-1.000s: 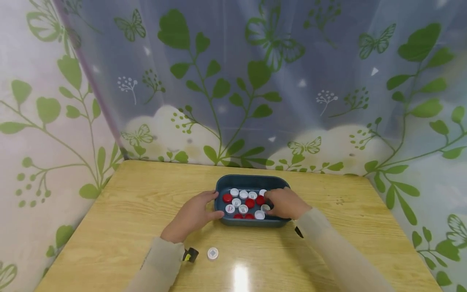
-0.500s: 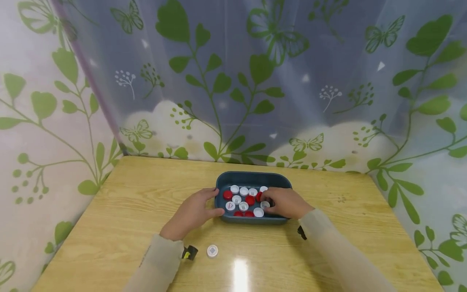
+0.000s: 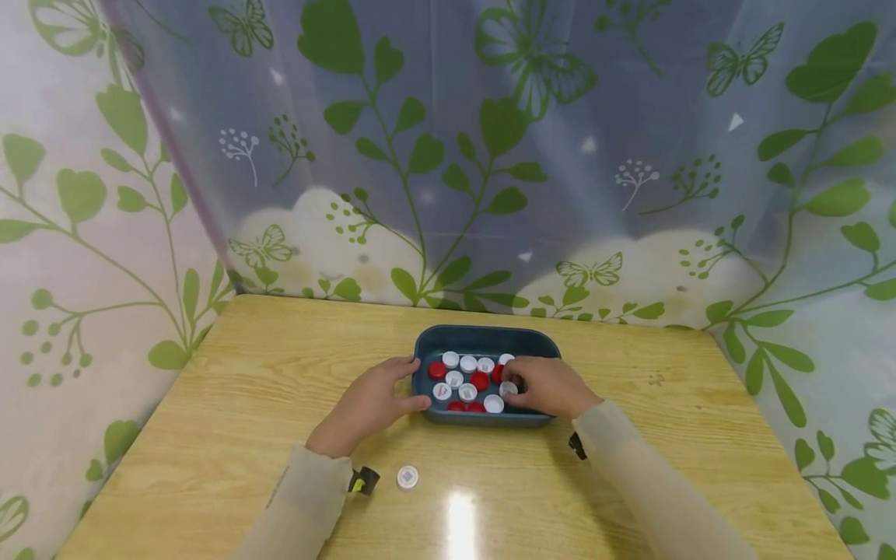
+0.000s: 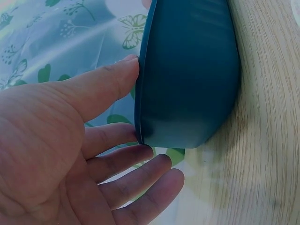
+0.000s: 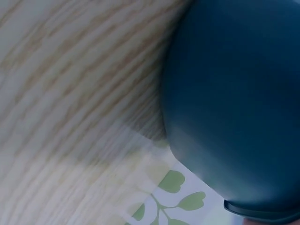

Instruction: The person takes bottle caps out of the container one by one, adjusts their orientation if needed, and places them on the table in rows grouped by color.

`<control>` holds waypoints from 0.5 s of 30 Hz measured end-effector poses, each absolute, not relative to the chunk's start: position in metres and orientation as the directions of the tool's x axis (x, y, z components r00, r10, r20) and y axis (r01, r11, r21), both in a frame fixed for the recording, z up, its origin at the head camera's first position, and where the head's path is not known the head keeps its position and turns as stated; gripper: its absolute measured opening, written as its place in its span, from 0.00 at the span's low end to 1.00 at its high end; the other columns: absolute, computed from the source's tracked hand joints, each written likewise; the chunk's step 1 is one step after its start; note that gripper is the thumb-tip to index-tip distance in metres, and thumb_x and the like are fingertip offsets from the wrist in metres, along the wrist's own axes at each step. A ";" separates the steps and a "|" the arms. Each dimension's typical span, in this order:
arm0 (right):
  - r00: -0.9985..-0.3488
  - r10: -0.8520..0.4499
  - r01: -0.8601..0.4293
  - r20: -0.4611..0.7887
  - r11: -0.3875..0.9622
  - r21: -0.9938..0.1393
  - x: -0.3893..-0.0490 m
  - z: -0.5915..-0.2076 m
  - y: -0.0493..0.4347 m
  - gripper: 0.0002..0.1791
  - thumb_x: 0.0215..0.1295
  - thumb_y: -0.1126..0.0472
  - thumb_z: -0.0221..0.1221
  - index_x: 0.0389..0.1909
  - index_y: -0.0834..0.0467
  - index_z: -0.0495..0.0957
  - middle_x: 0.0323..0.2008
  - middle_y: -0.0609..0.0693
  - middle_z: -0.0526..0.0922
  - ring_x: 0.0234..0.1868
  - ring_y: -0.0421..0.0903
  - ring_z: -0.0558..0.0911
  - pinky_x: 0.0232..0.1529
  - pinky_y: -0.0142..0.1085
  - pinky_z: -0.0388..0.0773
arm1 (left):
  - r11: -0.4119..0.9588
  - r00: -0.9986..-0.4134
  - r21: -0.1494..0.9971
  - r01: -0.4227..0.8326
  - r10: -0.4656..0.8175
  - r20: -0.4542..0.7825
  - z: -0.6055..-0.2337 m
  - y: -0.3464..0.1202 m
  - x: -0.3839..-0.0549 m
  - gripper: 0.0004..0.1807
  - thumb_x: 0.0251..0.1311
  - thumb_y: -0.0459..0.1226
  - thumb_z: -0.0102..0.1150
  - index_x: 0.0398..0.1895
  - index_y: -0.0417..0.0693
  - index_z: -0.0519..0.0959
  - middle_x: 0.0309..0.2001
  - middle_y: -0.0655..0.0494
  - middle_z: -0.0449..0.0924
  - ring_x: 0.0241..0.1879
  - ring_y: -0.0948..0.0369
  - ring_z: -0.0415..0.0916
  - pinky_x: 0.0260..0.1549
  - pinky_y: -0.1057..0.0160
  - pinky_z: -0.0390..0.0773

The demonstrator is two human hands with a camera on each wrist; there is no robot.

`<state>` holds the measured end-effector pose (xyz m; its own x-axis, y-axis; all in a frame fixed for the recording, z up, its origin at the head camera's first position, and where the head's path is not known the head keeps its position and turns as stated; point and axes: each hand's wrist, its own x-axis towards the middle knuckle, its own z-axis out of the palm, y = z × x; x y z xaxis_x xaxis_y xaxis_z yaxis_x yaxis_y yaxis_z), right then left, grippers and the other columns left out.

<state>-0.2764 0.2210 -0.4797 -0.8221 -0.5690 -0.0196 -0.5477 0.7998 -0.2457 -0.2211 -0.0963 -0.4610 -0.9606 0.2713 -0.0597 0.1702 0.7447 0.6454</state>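
Observation:
A dark blue tray (image 3: pixel 483 418) with rounded corners holds several white and red bottle caps, such as a red cap (image 3: pixel 437 369) and a plain white cap (image 3: pixel 493 404). Some white caps show a small square mark. At the tray's left end is my left hand (image 3: pixel 367 404), its thumb and forefinger tips touching the rim and the other fingers extended loosely. Inside the right end, my right hand (image 3: pixel 549 385) pinches a white cap (image 3: pixel 508 389) between thumb and forefinger. The right wrist view shows mostly the tray's outer wall (image 5: pixel 234 103).
One white cap (image 3: pixel 407 477) with a square mark lies on the wooden table (image 3: pixel 280 373) in front of the tray, near the left wrist. Behind the table hangs a leaf-patterned curtain (image 3: pixel 434 194), close past the tray's far side.
The head view has tilted down slightly. My right fingers have shifted a little left, and the plain white cap near them has slid slightly left. My left hand stays at the tray's end.

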 end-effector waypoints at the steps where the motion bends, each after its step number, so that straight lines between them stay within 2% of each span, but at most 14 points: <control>1: -0.824 -0.566 -0.545 -0.016 0.800 -0.250 -0.276 -0.479 0.221 0.09 0.67 0.48 0.68 0.42 0.47 0.83 0.28 0.36 0.76 0.25 0.36 0.71 0.30 0.35 0.72 | 0.746 -0.961 0.644 0.169 0.271 -0.061 -0.461 -0.096 -0.221 0.39 0.62 0.50 0.72 0.74 0.47 0.73 0.75 0.49 0.68 0.75 0.46 0.62 0.70 0.44 0.65; 8: -0.819 -0.573 -0.556 0.044 0.771 -0.309 -0.274 -0.478 0.224 0.13 0.73 0.53 0.60 0.52 0.50 0.85 0.31 0.36 0.77 0.27 0.36 0.72 0.31 0.35 0.72 | 0.743 -0.962 0.649 0.166 0.267 -0.059 -0.460 -0.096 -0.221 0.39 0.62 0.51 0.73 0.74 0.48 0.73 0.75 0.50 0.68 0.75 0.47 0.62 0.70 0.44 0.65; 12: -0.849 -0.507 -0.512 0.145 0.727 -0.457 -0.273 -0.467 0.227 0.11 0.76 0.51 0.59 0.50 0.50 0.86 0.33 0.38 0.78 0.30 0.38 0.74 0.35 0.37 0.74 | 0.746 -0.962 0.644 0.171 0.268 -0.055 -0.461 -0.097 -0.223 0.39 0.61 0.52 0.73 0.73 0.48 0.73 0.75 0.50 0.69 0.75 0.47 0.63 0.70 0.44 0.65; 15: -0.856 -0.466 -0.503 0.222 0.658 -0.560 -0.256 -0.444 0.216 0.10 0.74 0.52 0.63 0.51 0.49 0.84 0.37 0.38 0.81 0.33 0.40 0.77 0.38 0.38 0.77 | 0.753 -0.964 0.635 0.174 0.263 -0.047 -0.461 -0.098 -0.222 0.38 0.62 0.52 0.72 0.73 0.49 0.74 0.73 0.50 0.71 0.74 0.48 0.66 0.69 0.45 0.67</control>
